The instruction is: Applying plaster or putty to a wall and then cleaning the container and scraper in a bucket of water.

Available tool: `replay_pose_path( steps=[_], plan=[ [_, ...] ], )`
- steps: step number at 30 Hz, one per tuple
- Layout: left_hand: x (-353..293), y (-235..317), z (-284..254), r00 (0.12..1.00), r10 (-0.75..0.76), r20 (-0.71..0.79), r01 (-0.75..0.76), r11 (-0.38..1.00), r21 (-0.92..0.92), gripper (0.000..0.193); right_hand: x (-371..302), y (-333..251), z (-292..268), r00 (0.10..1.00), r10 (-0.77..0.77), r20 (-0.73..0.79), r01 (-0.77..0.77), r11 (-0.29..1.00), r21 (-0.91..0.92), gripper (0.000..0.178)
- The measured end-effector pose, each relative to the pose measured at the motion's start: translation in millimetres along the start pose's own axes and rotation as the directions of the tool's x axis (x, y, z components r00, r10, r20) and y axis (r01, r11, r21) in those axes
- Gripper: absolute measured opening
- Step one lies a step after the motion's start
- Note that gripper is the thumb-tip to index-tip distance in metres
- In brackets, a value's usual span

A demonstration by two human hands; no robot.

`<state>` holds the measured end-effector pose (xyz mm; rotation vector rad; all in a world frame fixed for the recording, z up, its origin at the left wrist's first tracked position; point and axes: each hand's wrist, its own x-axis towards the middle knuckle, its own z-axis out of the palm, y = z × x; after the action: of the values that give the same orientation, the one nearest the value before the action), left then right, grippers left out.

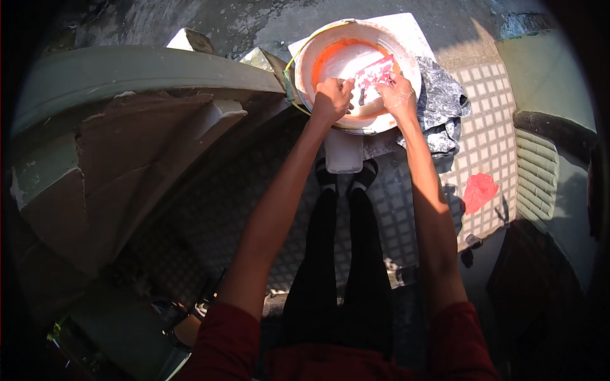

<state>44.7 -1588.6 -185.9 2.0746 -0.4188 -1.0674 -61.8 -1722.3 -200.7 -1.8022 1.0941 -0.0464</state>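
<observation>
Right hand (399, 94): thumb and fingers closed on the right end of a flat red piece (373, 71); white smears or flecks visible on the skin. Left hand (334, 98): fingers curled, tips near the left end of the piece; whether they grip it or only lie beside it, cannot tell.

Red piece: thin, roughly rectangular, tilted up to the right, above the mouth of a bucket (305, 59). Its surface is blotched white; glare is strong here, so the patches may be print or coating, and no lettering can be read.

Bucket: round, broad rim, inner wall orange where bare, elsewhere coated pale; contents whitish, bright under the sun. Yellow-green handle (294, 59) bowed along the left side, with a green grip (288, 86).

Beneath the bucket: flat white sheet (406, 30), straight-edged, corners projecting. Right of it: crumpled grey-black material (440, 95), creased, streaked white. Near side: pale, smooth container (343, 152), rounded corners, between the feet in dark footwear (370, 170).

Farther out: floor tiles (486, 95) in a pale square grid; crumpled red sheet (480, 192) lying on them at right. Left: curved greenish wall (146, 71), edge chipped. Far right: ribbed green surface (537, 174).
</observation>
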Motion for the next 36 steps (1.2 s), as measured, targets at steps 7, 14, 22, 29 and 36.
replay_pose_path(
  steps=[7, 14, 22, 29, 36],
  plan=[
    [-65, -7, -14, 0.974, 0.18, -0.137, -0.218, 0.912, -0.349, 0.04, -70, -19, -18, 0.916, -0.261, -0.306, 0.298, 0.951, 0.081, 0.039],
    [-122, -100, -18, 0.957, 0.105, -0.272, -0.198, 0.918, -0.343, 0.033, -168, -42, -32, 0.944, -0.27, -0.188, 0.311, 0.919, 0.242, 0.028],
    [-105, -214, 30, 0.987, -0.079, -0.138, 0.046, 0.972, -0.231, 0.042, -201, 12, 40, 0.977, -0.211, 0.008, 0.211, 0.976, -0.048, 0.034],
    [-66, -227, 55, 1.0, 0.016, 0.005, -0.014, 0.973, -0.229, 0.052, -147, 47, 107, 0.986, -0.149, 0.077, 0.16, 0.973, -0.169, 0.027],
    [-67, -228, 61, 0.925, -0.321, 0.203, 0.379, 0.741, -0.554, 0.061, -119, 44, 138, 0.991, -0.118, 0.058, 0.126, 0.979, -0.162, 0.027]
  ],
)
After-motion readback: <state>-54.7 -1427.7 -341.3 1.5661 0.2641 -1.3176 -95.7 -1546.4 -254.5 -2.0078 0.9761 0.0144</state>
